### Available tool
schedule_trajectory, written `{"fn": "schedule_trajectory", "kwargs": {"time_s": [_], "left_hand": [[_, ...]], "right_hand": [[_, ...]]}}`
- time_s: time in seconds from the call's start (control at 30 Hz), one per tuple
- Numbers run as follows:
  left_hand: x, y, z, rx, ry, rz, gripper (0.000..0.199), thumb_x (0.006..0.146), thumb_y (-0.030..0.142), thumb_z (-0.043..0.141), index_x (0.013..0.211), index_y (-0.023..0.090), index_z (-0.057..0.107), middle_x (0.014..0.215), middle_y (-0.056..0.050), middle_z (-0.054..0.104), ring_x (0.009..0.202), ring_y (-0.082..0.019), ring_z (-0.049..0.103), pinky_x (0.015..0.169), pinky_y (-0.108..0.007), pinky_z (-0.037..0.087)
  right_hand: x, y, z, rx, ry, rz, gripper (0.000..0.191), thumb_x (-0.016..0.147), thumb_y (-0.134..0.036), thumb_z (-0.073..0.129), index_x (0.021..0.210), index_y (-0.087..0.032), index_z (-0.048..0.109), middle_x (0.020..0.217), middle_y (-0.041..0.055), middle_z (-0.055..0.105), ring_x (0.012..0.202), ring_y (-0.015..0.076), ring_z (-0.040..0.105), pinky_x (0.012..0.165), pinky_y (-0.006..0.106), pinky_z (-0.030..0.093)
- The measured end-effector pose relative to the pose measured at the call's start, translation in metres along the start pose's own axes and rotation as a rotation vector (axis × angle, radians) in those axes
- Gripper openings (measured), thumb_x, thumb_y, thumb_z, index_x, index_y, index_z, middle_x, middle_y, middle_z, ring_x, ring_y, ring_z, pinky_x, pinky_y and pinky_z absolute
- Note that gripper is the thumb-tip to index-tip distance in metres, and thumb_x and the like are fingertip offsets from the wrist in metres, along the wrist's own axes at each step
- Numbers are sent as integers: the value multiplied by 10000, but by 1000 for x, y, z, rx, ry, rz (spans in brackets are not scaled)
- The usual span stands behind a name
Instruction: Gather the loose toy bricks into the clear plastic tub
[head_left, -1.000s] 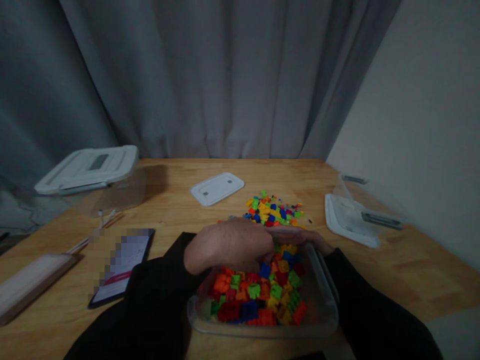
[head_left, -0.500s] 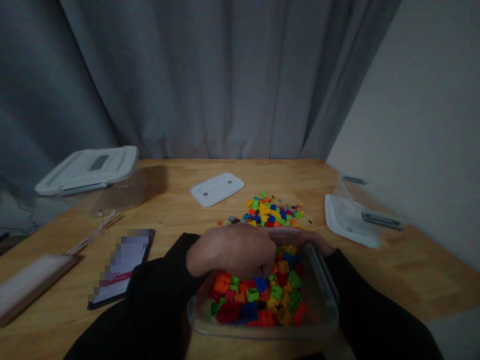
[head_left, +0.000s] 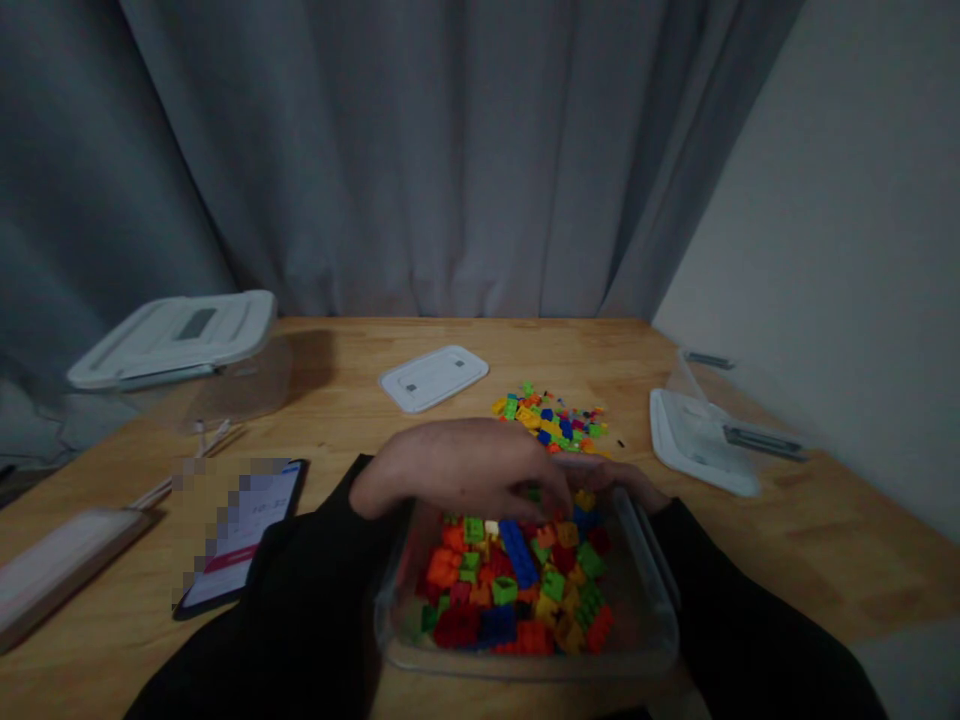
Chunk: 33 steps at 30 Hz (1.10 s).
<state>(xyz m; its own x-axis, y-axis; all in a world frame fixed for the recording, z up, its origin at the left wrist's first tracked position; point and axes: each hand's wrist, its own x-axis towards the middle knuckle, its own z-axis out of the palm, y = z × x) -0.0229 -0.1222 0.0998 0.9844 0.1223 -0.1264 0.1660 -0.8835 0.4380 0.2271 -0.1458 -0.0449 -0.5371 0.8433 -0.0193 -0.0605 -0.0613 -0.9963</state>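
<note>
A clear plastic box (head_left: 525, 664) holding many coloured bricks (head_left: 517, 585) stands at the near middle of the table. My left hand (head_left: 472, 468) is over the far left part of the box, its fingers bent down toward the bricks; whether a brick is between the fingertips is hidden. A long blue brick (head_left: 519, 553) lies just below those fingers. At the far right corner, my right hand (head_left: 626, 482) is closed on the rim of the box. Behind the box spreads a pile of small bricks (head_left: 555, 420), partly covered by my left hand.
A white lid (head_left: 435, 378) lies behind the box. A lidded clear container (head_left: 240, 385) stands at the left, near a phone (head_left: 251, 535) and a pale block with a cable (head_left: 67, 565). At the right, a clear container (head_left: 739, 405) rests by a white lid (head_left: 675, 440).
My left hand has lifted and moved slightly away from the bricks, its fingers less tightly curled. More of the blue brick shows. My right hand stays on the rim.
</note>
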Motion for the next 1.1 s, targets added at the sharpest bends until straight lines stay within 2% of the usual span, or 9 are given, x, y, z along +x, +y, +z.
{"fn": "schedule_trajectory", "kwargs": {"time_s": [0.1,0.17,0.23,0.33,0.43,0.53,0.73,0.9,1.1], "left_hand": [[1,-22,-10,-71,191,8,258,974,283,608,1194,256,741,1123,-23,800,960,-156,720,842,-265,500],[3,-44,-15,-79,374,-22,262,959,327,632,1168,223,752,1125,-41,795,947,-157,706,831,-267,495],[6,-71,-16,-93,519,-111,285,963,343,612,1169,199,746,1103,-59,795,925,-162,699,812,-277,497],[12,-113,-10,-150,624,-261,341,955,372,601,1192,163,728,1126,-95,784,943,-180,693,831,-296,509],[21,-148,4,-145,644,-346,343,940,341,600,1193,147,725,1173,-115,770,974,-193,689,871,-313,512],[33,-171,25,-140,648,-406,352,919,304,605,1199,122,718,1168,-134,765,962,-210,694,868,-320,517],[51,-193,59,-157,627,-506,418,955,275,533,1315,89,636,1180,-161,754,981,-234,703,831,-308,540],[50,-202,63,-140,546,-540,324,970,345,609,1223,148,653,1228,-108,697,1048,-242,680,899,-420,574],[47,-203,60,-92,459,-566,349,968,367,625,1254,168,629,1269,-101,657,1074,-249,667,903,-456,588]], "right_hand": [[1,9,-5,20,2,-13,511,691,-295,606,1166,-209,774,1326,44,720,1385,309,528,1220,462,313],[0,8,-3,30,-1,-8,524,730,-319,600,1218,-205,754,1355,51,703,1412,309,504,1228,466,305],[-1,3,1,40,-10,7,517,749,-340,602,1227,-212,752,1340,55,712,1398,319,524,1218,469,329],[-1,-5,8,43,-20,34,494,735,-329,625,1198,-244,772,1325,41,722,1375,337,548,1206,483,361],[1,-11,11,66,-44,27,510,713,-298,618,1193,-256,782,1335,26,715,1375,343,549,1206,498,369],[4,-15,11,78,-57,37,478,696,-287,625,1139,-259,803,1325,25,721,1363,344,562,1192,492,392],[6,-17,11,74,-29,65,432,683,-285,632,1076,-245,809,1278,37,746,1364,344,558,1195,483,383],[-1,-15,13,95,-43,20,566,659,-296,587,1185,-229,785,1342,26,711,1381,339,544,1217,476,352],[-4,-10,7,15,-13,2,519,739,-286,599,1225,-235,775,1353,31,704,1385,320,538,1224,464,341]]}}
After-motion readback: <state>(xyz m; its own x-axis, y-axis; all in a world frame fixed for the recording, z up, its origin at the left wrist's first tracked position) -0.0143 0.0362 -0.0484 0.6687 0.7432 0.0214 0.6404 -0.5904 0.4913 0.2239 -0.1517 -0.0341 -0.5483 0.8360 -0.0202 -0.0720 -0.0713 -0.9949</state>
